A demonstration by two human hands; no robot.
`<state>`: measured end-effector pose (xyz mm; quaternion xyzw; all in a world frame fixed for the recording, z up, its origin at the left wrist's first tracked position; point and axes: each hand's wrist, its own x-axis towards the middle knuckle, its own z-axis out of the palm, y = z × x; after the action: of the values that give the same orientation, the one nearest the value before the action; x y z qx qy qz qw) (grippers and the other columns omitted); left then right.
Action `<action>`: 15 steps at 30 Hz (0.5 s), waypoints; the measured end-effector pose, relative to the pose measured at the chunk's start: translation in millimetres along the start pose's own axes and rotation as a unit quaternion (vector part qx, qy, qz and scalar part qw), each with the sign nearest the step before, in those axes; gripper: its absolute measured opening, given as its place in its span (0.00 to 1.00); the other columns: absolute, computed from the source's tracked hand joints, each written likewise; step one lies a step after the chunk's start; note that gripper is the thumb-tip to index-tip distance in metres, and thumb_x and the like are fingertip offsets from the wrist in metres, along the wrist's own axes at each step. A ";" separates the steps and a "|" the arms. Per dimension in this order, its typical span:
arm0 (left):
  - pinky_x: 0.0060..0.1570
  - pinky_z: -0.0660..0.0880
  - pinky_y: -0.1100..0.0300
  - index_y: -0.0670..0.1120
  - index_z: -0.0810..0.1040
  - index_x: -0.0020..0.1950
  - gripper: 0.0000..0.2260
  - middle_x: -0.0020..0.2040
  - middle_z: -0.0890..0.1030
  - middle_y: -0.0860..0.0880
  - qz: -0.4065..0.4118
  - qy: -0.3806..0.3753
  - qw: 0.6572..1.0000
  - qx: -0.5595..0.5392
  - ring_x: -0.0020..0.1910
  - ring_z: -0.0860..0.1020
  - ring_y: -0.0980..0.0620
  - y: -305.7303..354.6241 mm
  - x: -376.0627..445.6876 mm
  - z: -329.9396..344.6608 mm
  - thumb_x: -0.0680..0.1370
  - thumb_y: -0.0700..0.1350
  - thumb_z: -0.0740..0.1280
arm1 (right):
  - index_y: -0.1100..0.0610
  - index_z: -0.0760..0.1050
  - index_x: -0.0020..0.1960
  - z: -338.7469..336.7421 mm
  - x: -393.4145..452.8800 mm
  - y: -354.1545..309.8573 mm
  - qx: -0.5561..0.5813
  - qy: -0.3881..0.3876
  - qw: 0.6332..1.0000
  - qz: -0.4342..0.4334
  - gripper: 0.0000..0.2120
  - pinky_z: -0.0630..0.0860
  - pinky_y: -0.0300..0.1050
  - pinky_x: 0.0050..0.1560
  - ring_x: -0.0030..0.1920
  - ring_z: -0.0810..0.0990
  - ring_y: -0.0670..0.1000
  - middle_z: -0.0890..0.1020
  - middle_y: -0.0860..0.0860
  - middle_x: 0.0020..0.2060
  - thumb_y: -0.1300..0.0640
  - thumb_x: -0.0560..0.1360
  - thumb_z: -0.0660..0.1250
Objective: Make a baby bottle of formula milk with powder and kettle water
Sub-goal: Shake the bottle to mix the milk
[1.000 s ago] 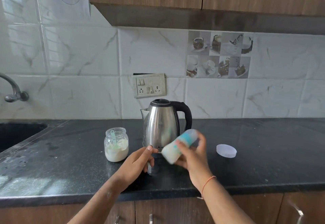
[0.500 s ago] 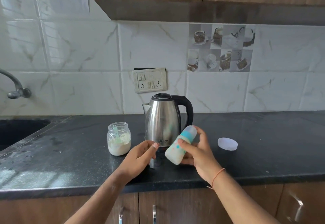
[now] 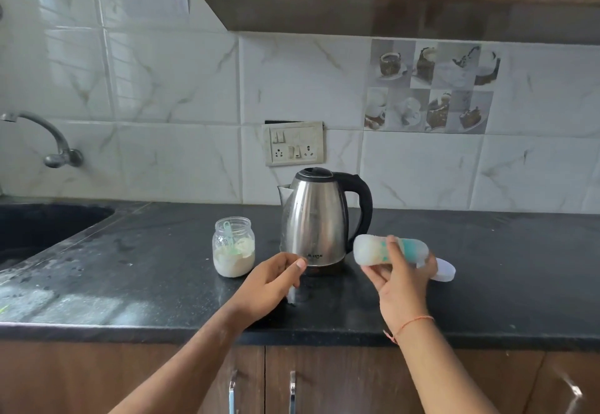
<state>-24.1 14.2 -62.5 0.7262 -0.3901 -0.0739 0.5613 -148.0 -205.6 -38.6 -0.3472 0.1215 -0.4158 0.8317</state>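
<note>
Here, black counter (image 3: 487, 267), marble-tiled wall (image 3: 178, 82), right hand (image 3: 402, 280) gripping bottle (image 3: 373, 249), left hand (image 3: 272, 280) curled, contents unclear

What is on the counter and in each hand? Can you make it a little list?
right hand: holds the bottle on its side above the counter
bottle: milky inside, blurred
left hand: fingers curled round a small clear thing, too hidden to name
kettle: upright, lid closed, behind the hands
jar: open, powder and a green scoop inside, left of kettle
white lid: flat on counter, right of bottle
</note>
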 end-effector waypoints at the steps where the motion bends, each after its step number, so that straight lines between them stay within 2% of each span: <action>1: 0.54 0.78 0.54 0.54 0.83 0.63 0.29 0.44 0.84 0.56 -0.002 -0.004 1.000 0.003 0.41 0.78 0.60 -0.3 0.0 -0.1 0.76 0.74 0.63 | 0.44 0.66 0.74 0.3 -2.8 3.0 -0.091 -0.071 0.993 0.026 0.32 0.87 0.63 0.47 0.58 0.87 0.62 0.79 0.56 0.65 0.59 0.78 0.78; 2: 0.54 0.79 0.53 0.54 0.83 0.62 0.29 0.43 0.84 0.56 -0.003 -0.005 1.000 0.006 0.41 0.78 0.60 -1.1 -0.4 -0.2 0.76 0.74 0.63 | 0.43 0.67 0.73 -0.3 -6.5 6.6 -0.159 -0.139 0.976 0.059 0.32 0.87 0.63 0.46 0.55 0.89 0.61 0.81 0.56 0.63 0.59 0.76 0.79; 3: 0.53 0.79 0.53 0.54 0.83 0.62 0.29 0.43 0.84 0.56 -0.002 -0.003 1.000 0.010 0.41 0.78 0.60 -1.8 -0.4 -0.6 0.76 0.74 0.63 | 0.43 0.68 0.73 2.9 -9.9 6.6 -0.187 -0.145 0.970 0.061 0.32 0.87 0.63 0.46 0.54 0.89 0.60 0.82 0.56 0.61 0.59 0.76 0.79; 4: 0.53 0.79 0.52 0.54 0.83 0.61 0.29 0.43 0.84 0.56 -0.002 -0.004 1.000 0.014 0.41 0.78 0.59 -1.3 0.1 -1.3 0.76 0.75 0.63 | 0.43 0.68 0.73 5.4 -9.8 6.6 -0.181 -0.113 0.976 0.032 0.32 0.88 0.64 0.46 0.54 0.89 0.60 0.82 0.56 0.60 0.60 0.76 0.79; 5: 0.54 0.79 0.51 0.53 0.83 0.61 0.29 0.43 0.84 0.57 -0.002 -0.008 1.000 0.017 0.41 0.78 0.59 -0.6 0.2 -1.1 0.77 0.75 0.63 | 0.45 0.66 0.75 4.9 -6.8 5.0 -0.091 -0.027 0.995 -0.009 0.33 0.87 0.65 0.47 0.57 0.88 0.61 0.81 0.56 0.62 0.61 0.77 0.79; 6: 0.54 0.79 0.51 0.53 0.83 0.60 0.29 0.43 0.84 0.57 0.000 -0.009 1.000 0.019 0.41 0.78 0.59 -0.1 0.5 -0.3 0.77 0.75 0.62 | 0.47 0.64 0.76 -0.4 1.3 4.2 0.014 0.042 0.998 -0.047 0.34 0.87 0.67 0.49 0.60 0.87 0.62 0.79 0.56 0.66 0.60 0.78 0.78; 7: 0.54 0.79 0.51 0.53 0.83 0.60 0.29 0.43 0.84 0.57 0.001 -0.007 1.000 0.020 0.41 0.78 0.59 -0.3 0.8 0.2 0.77 0.75 0.62 | 0.47 0.62 0.76 -4.2 9.5 4.9 0.079 0.077 0.992 -0.067 0.35 0.86 0.69 0.51 0.62 0.85 0.63 0.77 0.57 0.68 0.60 0.77 0.79; 8: 0.54 0.79 0.51 0.53 0.83 0.60 0.28 0.43 0.84 0.56 -0.001 -0.006 1.000 0.021 0.41 0.78 0.59 -0.6 0.9 0.3 0.77 0.75 0.62 | 0.46 0.62 0.75 -3.4 8.9 2.8 0.079 0.076 0.992 -0.056 0.35 0.86 0.70 0.52 0.62 0.85 0.63 0.77 0.56 0.68 0.59 0.77 0.79; 9: 0.54 0.79 0.51 0.53 0.83 0.60 0.28 0.43 0.84 0.56 -0.004 -0.007 1.000 0.022 0.41 0.78 0.59 -1.3 1.1 0.0 0.77 0.75 0.62 | 0.45 0.64 0.74 -0.8 2.9 0.9 0.003 0.025 0.999 -0.031 0.33 0.86 0.69 0.52 0.59 0.87 0.62 0.78 0.56 0.66 0.59 0.78 0.79; 11: 0.54 0.79 0.50 0.54 0.83 0.60 0.28 0.43 0.84 0.56 -0.004 -0.008 1.000 0.021 0.41 0.78 0.58 -2.5 1.5 0.6 0.77 0.75 0.63 | 0.43 0.69 0.72 -1.4 -5.7 4.9 -0.148 -0.123 0.980 0.052 0.31 0.87 0.64 0.48 0.53 0.89 0.60 0.82 0.56 0.60 0.59 0.77 0.79; 12: 0.54 0.79 0.51 0.54 0.83 0.60 0.28 0.43 0.84 0.56 -0.003 -0.006 1.000 0.021 0.41 0.78 0.59 -2.6 1.7 -0.4 0.77 0.75 0.62 | 0.42 0.69 0.72 3.0 -9.1 4.2 -0.176 -0.130 0.974 0.060 0.31 0.88 0.63 0.45 0.53 0.89 0.60 0.82 0.56 0.60 0.59 0.76 0.79; 13: 0.55 0.79 0.51 0.54 0.83 0.60 0.28 0.43 0.84 0.56 -0.004 -0.007 1.000 0.022 0.41 0.78 0.59 -1.8 2.0 -0.7 0.76 0.75 0.62 | 0.43 0.69 0.73 4.5 -6.0 4.4 -0.156 -0.095 0.983 0.035 0.32 0.88 0.61 0.44 0.55 0.88 0.61 0.82 0.56 0.61 0.59 0.76 0.80; 14: 0.55 0.79 0.52 0.54 0.83 0.60 0.29 0.43 0.84 0.57 -0.004 -0.010 1.000 0.023 0.41 0.78 0.60 -0.6 2.0 -0.3 0.76 0.75 0.62 | 0.46 0.67 0.74 2.9 -2.4 2.9 -0.065 -0.013 0.998 -0.008 0.33 0.88 0.62 0.44 0.58 0.87 0.62 0.81 0.56 0.63 0.59 0.76 0.80; 15: 0.55 0.79 0.53 0.54 0.83 0.60 0.29 0.43 0.84 0.57 -0.002 -0.009 1.000 0.022 0.41 0.78 0.60 -0.6 1.4 0.0 0.76 0.75 0.62 | 0.47 0.66 0.74 -2.3 5.3 3.6 0.024 0.039 0.998 -0.039 0.34 0.88 0.62 0.45 0.61 0.86 0.63 0.79 0.56 0.66 0.59 0.76 0.80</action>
<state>-22.9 13.4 -62.6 0.7385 -0.3955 -0.0729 0.5412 -143.7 -209.3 -42.3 -0.3155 0.1300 -0.4635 0.8178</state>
